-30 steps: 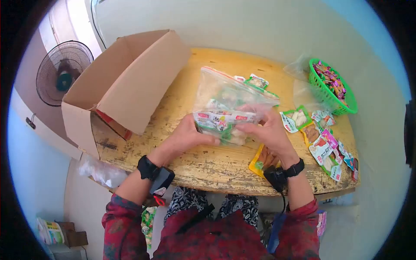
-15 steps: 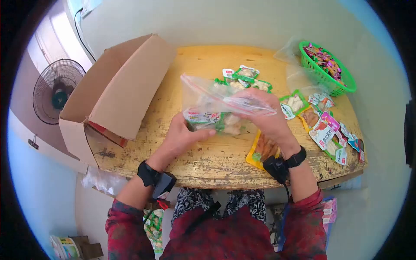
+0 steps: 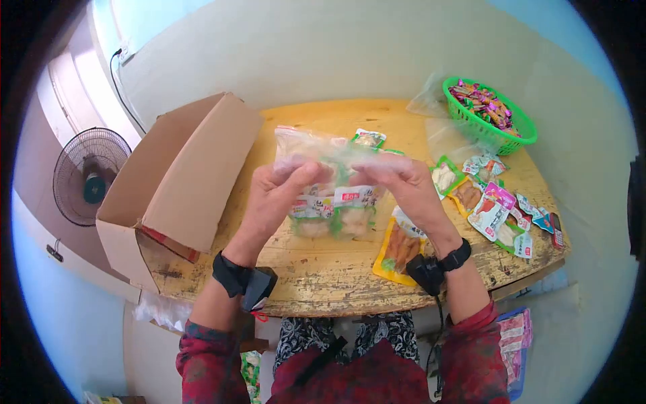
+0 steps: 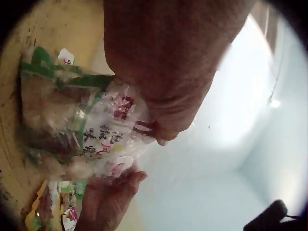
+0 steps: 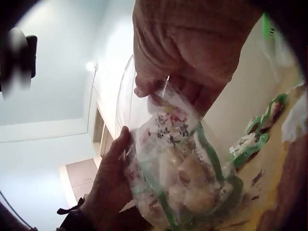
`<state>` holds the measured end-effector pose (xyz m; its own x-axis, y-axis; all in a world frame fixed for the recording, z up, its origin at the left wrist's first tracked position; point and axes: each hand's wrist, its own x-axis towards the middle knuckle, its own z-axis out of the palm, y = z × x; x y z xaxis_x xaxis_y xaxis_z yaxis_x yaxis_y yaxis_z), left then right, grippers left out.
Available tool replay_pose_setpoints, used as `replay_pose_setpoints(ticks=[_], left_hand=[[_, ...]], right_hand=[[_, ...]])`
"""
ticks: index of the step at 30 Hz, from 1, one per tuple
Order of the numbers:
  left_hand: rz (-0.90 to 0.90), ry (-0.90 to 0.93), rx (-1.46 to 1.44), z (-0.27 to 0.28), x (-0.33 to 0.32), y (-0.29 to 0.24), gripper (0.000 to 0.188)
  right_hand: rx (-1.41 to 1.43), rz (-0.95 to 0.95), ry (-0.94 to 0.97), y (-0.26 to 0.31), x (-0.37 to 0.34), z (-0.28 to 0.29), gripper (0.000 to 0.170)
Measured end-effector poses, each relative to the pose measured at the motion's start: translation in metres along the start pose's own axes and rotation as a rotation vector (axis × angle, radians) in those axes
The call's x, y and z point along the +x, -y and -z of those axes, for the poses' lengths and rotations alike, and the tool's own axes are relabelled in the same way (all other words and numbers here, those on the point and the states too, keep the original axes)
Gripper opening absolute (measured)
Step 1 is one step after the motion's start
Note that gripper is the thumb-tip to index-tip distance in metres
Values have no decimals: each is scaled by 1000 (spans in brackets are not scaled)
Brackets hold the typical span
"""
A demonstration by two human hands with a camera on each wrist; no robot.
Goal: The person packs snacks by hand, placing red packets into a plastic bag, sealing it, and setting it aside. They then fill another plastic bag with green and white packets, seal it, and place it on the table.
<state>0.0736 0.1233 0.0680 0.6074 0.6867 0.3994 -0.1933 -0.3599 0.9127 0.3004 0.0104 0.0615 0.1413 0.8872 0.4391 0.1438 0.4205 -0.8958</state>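
Note:
A clear zip bag (image 3: 291, 140) with green-edged snack packets (image 3: 353, 219) inside hangs upright in front of me, its bottom close to the worn yellow table (image 3: 303, 269). My left hand (image 3: 277, 195) pinches its upper left part between thumb and fingers. On the opposite side, my right hand (image 3: 412, 195) pinches the upper right part. The right wrist view shows pale, rounded food through the clear plastic (image 5: 185, 175). A yellow snack packet (image 3: 398, 249) lies on the table just below my right hand.
An open cardboard box (image 3: 195, 175) stands at the left. At the back right is a green basket (image 3: 494, 138) full of wrapped sweets. Assorted loose packets (image 3: 494, 212) lie along the right side, and a green-edged packet (image 3: 369, 138) lies behind the bag.
The bag has been raised more upright, its packets now hanging below my hands. My left hand has shifted from the bag's lower side to its upper part; both hands now pinch near the top.

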Motion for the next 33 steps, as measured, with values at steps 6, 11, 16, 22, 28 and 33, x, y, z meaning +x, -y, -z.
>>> replay_pose_setpoints(ticks=[6, 11, 16, 22, 28, 33], left_hand=[[-95, -119, -178, -2, 13, 14, 24], [-235, -130, -214, 8, 18, 6, 23], [-273, -223, -191, 24, 19, 4, 17], [-305, -268, -279, 27, 19, 3, 15], [-350, -265, -260, 29, 22, 8, 13], [-324, -269, -211, 25, 17, 0, 10]], right_hand=[[37, 102, -170, 6, 3, 7, 21], [119, 144, -242, 10, 6, 0, 18], [105, 168, -231, 15, 19, -4, 13], [35, 276, -288, 22, 31, -9, 11], [27, 295, -298, 20, 32, -10, 11], [-11, 331, -355, 23, 29, -13, 14]])
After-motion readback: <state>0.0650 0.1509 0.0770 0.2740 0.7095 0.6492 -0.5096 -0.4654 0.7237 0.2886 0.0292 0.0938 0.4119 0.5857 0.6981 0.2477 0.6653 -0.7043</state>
